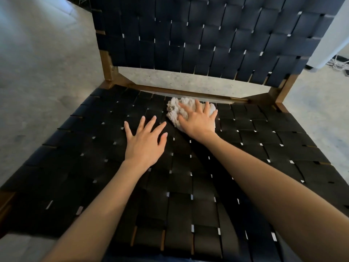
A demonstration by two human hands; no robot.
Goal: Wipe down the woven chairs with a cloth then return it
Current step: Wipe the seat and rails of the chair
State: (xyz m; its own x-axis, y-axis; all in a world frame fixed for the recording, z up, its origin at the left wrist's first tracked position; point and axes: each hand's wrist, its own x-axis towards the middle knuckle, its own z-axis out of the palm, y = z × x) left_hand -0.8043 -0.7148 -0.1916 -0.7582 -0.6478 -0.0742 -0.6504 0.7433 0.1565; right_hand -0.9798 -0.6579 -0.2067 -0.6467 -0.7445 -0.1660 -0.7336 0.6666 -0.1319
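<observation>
A chair with black woven straps and a brown wooden frame fills the view; its seat lies below me and its backrest rises at the far side. A crumpled cream cloth lies near the back middle of the seat. My right hand presses flat on the cloth with straight, spread fingers. My left hand rests flat on the woven seat just left of the cloth, fingers spread, holding nothing.
Grey concrete floor surrounds the chair. A wooden rail runs along the seat's back edge, with a gap to the backrest. At the far right stand a white furniture leg and some white cables on the floor.
</observation>
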